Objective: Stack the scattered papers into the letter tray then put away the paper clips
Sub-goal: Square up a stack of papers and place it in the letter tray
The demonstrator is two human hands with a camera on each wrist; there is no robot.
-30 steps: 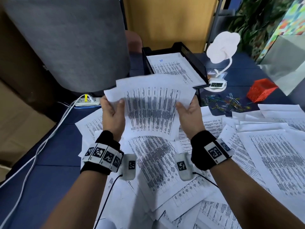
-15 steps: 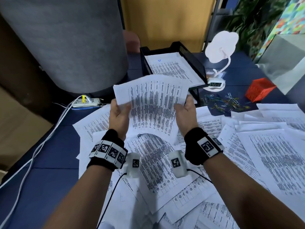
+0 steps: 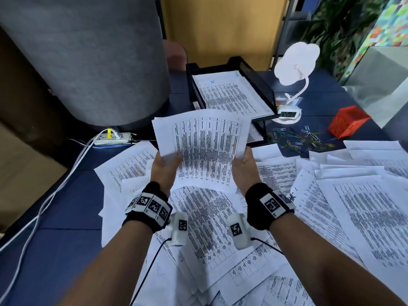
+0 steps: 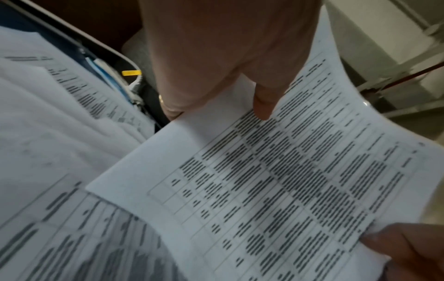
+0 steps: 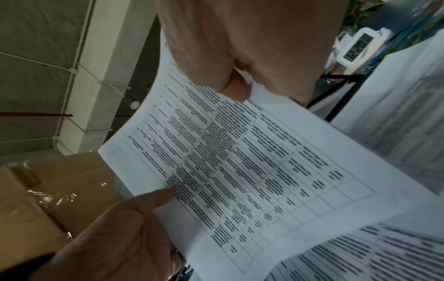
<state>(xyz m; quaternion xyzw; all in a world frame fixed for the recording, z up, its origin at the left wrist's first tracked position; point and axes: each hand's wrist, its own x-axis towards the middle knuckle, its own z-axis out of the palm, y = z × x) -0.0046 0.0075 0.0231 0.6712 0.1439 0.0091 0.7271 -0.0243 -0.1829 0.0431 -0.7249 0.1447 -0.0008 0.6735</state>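
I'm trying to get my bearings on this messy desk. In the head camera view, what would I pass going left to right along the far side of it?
White power strip → black letter tray → cloud-shaped white lamp with a small clock at its base → scattered paper clips → red mesh basket.

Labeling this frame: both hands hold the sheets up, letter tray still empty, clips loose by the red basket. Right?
Not quite: the head view shows the letter tray already holds printed papers. The rest stands: both hands hold the sheets, clips loose by the red basket.
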